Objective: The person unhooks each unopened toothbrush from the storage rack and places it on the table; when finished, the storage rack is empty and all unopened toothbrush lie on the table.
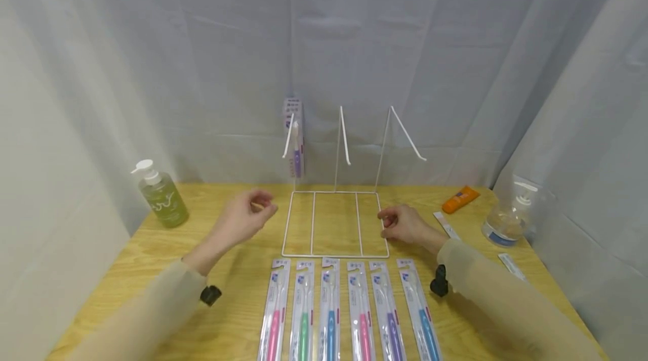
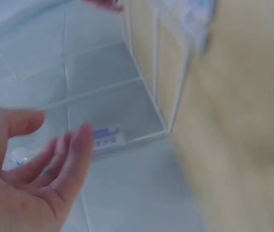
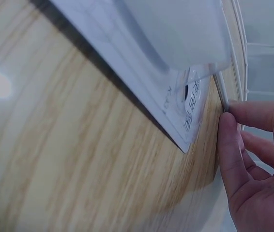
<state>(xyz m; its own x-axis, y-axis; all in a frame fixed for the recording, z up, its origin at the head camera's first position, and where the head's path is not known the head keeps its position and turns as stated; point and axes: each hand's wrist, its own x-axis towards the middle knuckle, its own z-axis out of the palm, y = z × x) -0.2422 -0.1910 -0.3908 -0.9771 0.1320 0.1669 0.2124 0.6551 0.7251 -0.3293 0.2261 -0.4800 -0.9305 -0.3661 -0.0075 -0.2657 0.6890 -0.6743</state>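
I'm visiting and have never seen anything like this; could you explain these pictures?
There's no robot here, just a person working bare-handed. The widest picture is taken from the head, the others from the left and right wrists. On the wooden table stand a white wire rack and two pump bottles; an orange tube lies to the right, and six packaged toothbrushes lie in a row before the rack. Another packaged toothbrush hangs on the rack's left hook. The right hand pinches the rack; the left hand holds nothing.
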